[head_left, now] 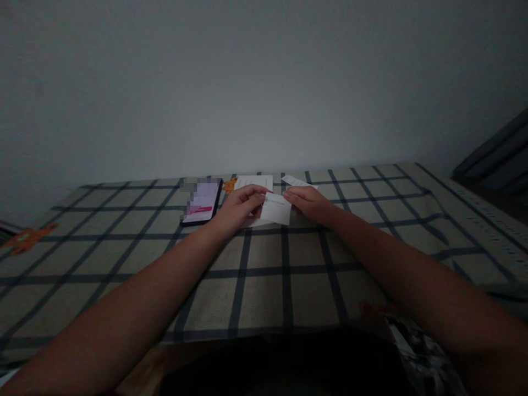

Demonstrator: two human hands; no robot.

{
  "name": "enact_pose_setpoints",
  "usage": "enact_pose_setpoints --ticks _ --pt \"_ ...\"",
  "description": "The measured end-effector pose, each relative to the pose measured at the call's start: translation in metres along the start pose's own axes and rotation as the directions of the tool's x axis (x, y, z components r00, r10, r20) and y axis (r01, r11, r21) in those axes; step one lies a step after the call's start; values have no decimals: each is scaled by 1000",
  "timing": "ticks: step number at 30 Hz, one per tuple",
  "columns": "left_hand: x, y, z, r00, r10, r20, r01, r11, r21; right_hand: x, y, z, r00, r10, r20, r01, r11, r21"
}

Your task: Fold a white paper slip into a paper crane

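A small white paper slip [276, 209] with faint print near its top is held up between both hands. My left hand [243, 202] pinches its left edge, fingers curled behind it. At the upper right edge, my right hand [307, 202] grips the slip between thumb and fingers. Beyond the left hand lies a white printed paper [254, 181], partly covered by that hand. Another printed slip [297, 181] lies just behind the right hand. To the left, a phone [203, 201] with a lit screen and a pink bar rests on the cloth.
A checked cloth [264, 297] with dark stripes covers the table, with orange figures such as the one at far left [31, 239]. A plain wall [264, 82] rises behind the table. Dark striped fabric [499, 154] stands at the right edge.
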State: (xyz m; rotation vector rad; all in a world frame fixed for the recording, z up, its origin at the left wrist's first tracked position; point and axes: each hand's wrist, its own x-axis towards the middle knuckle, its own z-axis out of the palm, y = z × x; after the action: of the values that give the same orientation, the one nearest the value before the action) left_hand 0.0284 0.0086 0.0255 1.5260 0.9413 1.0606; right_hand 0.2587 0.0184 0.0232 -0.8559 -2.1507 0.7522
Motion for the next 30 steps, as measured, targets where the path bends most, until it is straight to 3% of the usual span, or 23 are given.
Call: enact_pose_setpoints --ticks 8,19,23,30 --pt "1 0 2 1000 25 7 -25 997 69 1 -1 -1 1000 -14 14 15 999 -41" --pt "4 2 1 987 -8 -160 10 1000 13 -2 -1 0 999 37 -17 -36 997 74" --pt "5 1 1 977 -42 -208 35 999 -35 -3 2 -1 1000 6 0 -6 999 32" --pt "7 -4 -1 990 -24 -142 10 995 -102 2 1 1 996 -57 -61 54 997 -49"
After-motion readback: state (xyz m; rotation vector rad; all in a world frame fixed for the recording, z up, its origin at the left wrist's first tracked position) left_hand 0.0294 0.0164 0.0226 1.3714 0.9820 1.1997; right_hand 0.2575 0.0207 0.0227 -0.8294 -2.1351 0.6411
